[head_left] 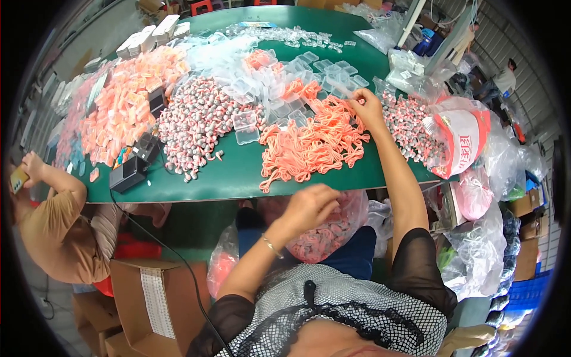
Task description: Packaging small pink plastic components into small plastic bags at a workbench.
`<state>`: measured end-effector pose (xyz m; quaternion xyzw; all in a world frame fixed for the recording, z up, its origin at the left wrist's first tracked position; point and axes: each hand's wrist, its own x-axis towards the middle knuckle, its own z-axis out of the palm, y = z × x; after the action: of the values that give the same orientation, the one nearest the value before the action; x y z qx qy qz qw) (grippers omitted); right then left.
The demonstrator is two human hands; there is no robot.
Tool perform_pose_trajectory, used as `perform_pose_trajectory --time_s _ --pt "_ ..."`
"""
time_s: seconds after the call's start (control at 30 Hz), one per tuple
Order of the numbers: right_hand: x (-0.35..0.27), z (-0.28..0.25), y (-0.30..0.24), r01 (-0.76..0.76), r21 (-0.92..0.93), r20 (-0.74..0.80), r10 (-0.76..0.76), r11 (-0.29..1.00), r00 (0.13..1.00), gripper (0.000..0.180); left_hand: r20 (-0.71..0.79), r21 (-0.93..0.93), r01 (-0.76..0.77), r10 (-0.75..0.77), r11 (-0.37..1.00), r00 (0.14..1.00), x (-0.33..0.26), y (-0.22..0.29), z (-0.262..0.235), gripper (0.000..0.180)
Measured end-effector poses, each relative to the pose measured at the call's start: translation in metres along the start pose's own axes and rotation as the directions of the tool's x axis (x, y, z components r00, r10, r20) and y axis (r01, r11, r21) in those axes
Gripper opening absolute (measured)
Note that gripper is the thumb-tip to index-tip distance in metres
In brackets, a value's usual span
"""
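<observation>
Head view: your right hand [367,110] sits at the upper right of the orange cords [315,146], fingertips close together, pinch unclear; your left hand [309,208] curls before the green table [232,184], hold unclear. Orange-filled cases [128,98] look done; cords, grey-and-pink plugs [193,122] and clear cases [336,72] remain plentiful.

Small black-and-white check runs all across the top [395,312], black lace trim [348,310] rippling along the chest, a dark tie end [309,290] at the middle. Now the sleeves [423,271]: sheer black, ending near the elbows. A slim metal bangle [272,246] behind the left hand [306,208], and dark blue trousers [357,251], possibly jeans, partly hidden.
</observation>
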<state>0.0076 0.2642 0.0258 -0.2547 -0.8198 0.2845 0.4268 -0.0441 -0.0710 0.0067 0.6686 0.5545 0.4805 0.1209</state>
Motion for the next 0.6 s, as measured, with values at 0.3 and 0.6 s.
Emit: perform_pose_trajectory --time_s 0.3,0.6 --pt "-0.127 -0.091 -0.034 0.176 0.061 0.014 -0.177 0.983 0.984 0.014 -0.502 0.447 0.336 -0.079 0.829 0.862 -0.012 -0.044 -0.087 0.022" --pt "-0.151 -0.107 -0.042 0.044 -0.174 0.139 -0.019 0.984 0.99 0.018 -0.632 0.599 0.581 -0.121 0.552 0.766 -0.014 -0.077 -0.11 0.021"
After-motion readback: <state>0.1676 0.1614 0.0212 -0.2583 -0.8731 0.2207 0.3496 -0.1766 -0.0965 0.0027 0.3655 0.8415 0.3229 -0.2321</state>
